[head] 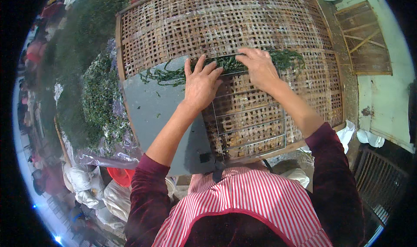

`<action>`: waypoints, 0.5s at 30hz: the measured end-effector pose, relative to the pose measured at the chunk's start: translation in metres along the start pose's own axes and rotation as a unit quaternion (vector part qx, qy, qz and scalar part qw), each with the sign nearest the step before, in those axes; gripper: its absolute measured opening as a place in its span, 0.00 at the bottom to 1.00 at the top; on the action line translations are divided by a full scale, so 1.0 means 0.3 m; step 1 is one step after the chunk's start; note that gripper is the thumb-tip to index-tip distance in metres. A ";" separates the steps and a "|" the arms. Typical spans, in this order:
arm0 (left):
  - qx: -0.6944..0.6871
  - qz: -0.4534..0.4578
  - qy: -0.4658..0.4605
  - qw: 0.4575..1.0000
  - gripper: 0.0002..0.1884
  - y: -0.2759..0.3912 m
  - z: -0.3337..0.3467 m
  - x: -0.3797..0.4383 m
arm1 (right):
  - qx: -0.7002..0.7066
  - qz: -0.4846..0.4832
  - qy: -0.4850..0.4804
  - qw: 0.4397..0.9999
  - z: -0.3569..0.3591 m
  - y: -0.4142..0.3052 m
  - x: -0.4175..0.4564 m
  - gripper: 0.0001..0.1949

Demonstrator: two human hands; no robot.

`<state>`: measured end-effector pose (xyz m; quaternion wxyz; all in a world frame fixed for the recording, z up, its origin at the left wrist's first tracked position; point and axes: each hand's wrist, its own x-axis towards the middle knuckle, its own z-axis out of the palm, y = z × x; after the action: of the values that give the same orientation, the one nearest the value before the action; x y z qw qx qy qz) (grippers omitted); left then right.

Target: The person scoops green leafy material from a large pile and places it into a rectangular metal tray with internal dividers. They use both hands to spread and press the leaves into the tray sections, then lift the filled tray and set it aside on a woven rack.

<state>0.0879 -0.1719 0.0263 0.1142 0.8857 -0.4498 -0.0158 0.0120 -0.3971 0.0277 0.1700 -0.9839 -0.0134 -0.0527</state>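
Note:
My left hand (202, 85) lies palm down with its fingers apart, touching a band of dark green leafy strands (171, 75). Its fingertips rest near the far edge of a flat grey board (159, 106). To the right, my right hand (259, 67) bends over the same band, fingers close to the far bar of a wire rack (251, 118). Whether those fingers pinch anything is hidden. The rack's thin rungs lie over a woven bamboo tray (221, 22). Strands stick out past both hands, onto the board at left and the weave at right.
Left of the tray, a heap of green leaves (101, 93) sits on plastic sheeting (107, 160). White sacks (84, 181) and a red plastic container (120, 175) are at lower left. A wooden-framed mesh panel (365, 41) stands at upper right, with a dark grille (378, 175) below.

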 end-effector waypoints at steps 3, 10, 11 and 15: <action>-0.010 -0.002 0.032 0.999 0.26 0.008 0.018 -0.005 | 0.002 -0.087 0.075 0.993 0.017 -0.043 0.004 0.26; -0.020 0.004 0.030 0.999 0.25 -0.035 0.037 -0.025 | -0.117 0.056 -0.085 0.988 0.044 -0.070 -0.035 0.24; -0.019 0.000 0.024 1.000 0.25 -0.038 0.034 -0.019 | -0.086 0.022 -0.078 0.993 0.046 -0.071 -0.045 0.23; 0.026 -0.012 -0.028 0.999 0.23 0.002 0.009 0.017 | -0.045 0.001 -0.063 0.997 0.057 -0.066 -0.058 0.20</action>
<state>0.0901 -0.1768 0.0241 0.0783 0.8927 -0.4428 -0.0306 -0.0043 -0.3730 0.0163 0.1247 -0.9919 -0.0208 0.0086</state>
